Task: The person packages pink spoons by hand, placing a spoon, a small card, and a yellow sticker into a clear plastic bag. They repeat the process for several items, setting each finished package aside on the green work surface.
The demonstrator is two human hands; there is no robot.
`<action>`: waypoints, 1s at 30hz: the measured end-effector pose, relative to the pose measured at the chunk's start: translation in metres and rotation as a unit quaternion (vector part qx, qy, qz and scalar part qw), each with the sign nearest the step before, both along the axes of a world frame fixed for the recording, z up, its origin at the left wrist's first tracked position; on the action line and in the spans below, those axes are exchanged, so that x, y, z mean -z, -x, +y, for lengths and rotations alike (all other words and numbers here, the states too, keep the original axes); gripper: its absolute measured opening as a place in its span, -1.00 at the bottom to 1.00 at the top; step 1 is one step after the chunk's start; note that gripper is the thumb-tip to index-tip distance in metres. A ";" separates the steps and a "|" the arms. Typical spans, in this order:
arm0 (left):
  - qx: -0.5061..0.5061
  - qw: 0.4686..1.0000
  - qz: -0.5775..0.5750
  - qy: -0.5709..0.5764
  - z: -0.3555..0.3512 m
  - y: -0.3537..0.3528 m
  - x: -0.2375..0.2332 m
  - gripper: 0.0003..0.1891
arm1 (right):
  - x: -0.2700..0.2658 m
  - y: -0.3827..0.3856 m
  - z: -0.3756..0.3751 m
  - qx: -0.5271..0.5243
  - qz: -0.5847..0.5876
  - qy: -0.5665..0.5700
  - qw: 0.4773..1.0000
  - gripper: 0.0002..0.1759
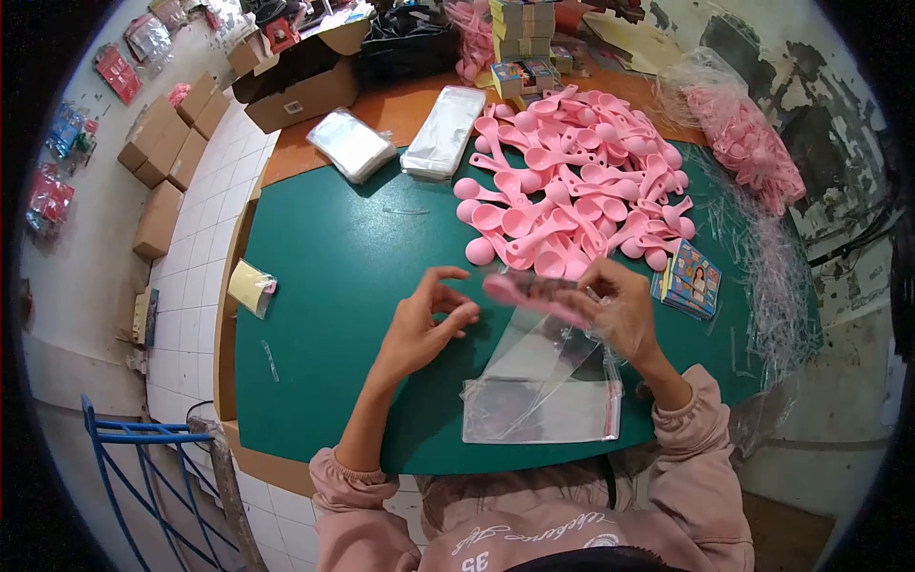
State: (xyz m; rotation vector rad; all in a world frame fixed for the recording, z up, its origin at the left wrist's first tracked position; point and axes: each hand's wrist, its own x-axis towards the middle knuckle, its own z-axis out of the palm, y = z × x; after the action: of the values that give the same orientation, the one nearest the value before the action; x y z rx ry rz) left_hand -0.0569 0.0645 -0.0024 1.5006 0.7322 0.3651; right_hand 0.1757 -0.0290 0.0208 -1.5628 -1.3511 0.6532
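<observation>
My right hand (621,303) is closed on a pink measuring spoon (507,288), blurred by motion, and a dark printed strip, perhaps a card, shows against it. My left hand (426,322) is just left of the spoon, fingers curved and apart, with nothing in it. Below the right hand, clear plastic bags (534,419) lie in a stack at the table's near edge, some of them fanned out askew. Beyond both hands spreads a large heap of pink spoons (581,181). A small stack of colourful printed cards (694,278) sits to the right of my right hand.
Two stacks of clear bags (444,132) lie at the back of the green table (324,276). A bagged yellow card (252,288) rests at the left edge. Plastic strips (777,286) pile along the right. Behind are an open carton (305,95) and card bundles (522,48).
</observation>
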 end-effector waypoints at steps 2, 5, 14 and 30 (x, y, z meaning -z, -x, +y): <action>-0.061 0.997 0.031 -0.024 -0.008 -0.005 0.000 -0.46 | -0.004 0.008 -0.004 0.035 -0.042 -0.015 0.998 -0.77; -0.019 0.943 -0.185 0.276 -0.025 -0.013 0.001 -0.20 | -0.001 0.017 -0.004 -0.198 -0.137 -0.112 0.964 -0.60; -0.017 0.985 -0.047 0.164 -0.025 -0.013 0.004 -0.09 | 0.016 0.015 0.005 -0.111 0.102 0.107 0.983 -0.64; -0.116 0.963 -0.161 0.183 -0.034 -0.029 0.008 -0.27 | 0.021 0.021 0.015 -0.105 0.090 0.078 0.987 -0.57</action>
State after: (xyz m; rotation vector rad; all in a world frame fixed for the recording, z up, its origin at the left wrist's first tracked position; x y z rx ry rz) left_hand -0.0278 0.0306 -0.0105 0.9782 0.6724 0.6004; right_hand 0.1548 -0.0136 0.0003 -1.4550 -1.3633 1.0275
